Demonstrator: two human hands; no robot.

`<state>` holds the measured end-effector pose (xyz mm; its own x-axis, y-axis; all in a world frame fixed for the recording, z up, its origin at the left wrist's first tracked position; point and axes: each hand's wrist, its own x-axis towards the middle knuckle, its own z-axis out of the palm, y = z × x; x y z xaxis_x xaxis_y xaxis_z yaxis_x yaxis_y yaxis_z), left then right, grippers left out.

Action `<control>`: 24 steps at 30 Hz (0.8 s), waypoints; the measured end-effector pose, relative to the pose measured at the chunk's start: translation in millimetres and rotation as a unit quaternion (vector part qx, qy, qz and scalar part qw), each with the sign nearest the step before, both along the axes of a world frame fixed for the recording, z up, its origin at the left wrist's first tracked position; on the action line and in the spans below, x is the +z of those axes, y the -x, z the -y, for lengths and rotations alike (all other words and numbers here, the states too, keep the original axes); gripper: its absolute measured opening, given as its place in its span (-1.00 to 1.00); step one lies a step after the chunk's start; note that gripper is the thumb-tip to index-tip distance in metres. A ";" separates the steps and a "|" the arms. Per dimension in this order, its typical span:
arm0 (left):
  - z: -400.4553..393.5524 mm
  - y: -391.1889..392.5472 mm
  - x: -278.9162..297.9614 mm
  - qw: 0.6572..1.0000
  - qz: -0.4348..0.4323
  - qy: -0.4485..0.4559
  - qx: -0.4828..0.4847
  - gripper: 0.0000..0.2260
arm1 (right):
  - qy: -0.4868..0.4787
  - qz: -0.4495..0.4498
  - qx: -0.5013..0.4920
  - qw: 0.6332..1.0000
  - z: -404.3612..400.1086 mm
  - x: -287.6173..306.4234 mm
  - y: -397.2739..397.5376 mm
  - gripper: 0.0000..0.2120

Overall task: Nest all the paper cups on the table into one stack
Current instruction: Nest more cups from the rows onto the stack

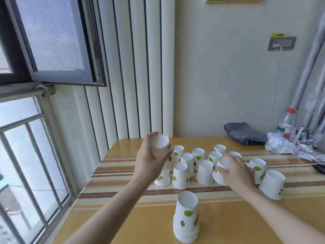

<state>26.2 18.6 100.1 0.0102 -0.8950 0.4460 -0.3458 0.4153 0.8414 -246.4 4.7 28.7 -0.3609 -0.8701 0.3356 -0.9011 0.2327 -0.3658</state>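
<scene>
Several white paper cups with green leaf prints stand upside down across the middle of the table [123, 217]. A nested stack of upturned cups [186, 219] stands near the front edge. My left hand [149, 160] is raised above the left cups and grips one cup [159, 145]. My right hand [235, 170] wraps around another cup [219, 170], which tilts off the table among the others. A lone cup [272, 184] sits at the right end.
A dark folded cloth [244, 132], crumpled foil [284, 145] and a plastic bottle [285, 123] lie at the table's far right corner. An open window [52, 41] and ribbed wall panels are to the left. A striped runner crosses the table.
</scene>
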 end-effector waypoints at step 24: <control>-62.8 -10.9 -103.2 0.927 0.093 -0.243 -0.271 -0.23 | 0.053 0.125 0.312 0.940 -96.9 60.4 -82.3 -0.52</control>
<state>37.1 81.4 -3.1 -0.5360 -0.8419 -0.0631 -0.3557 0.1574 0.9213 -164.1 101.5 89.1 0.1300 -0.9054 0.4042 -0.7330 -0.3623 -0.5757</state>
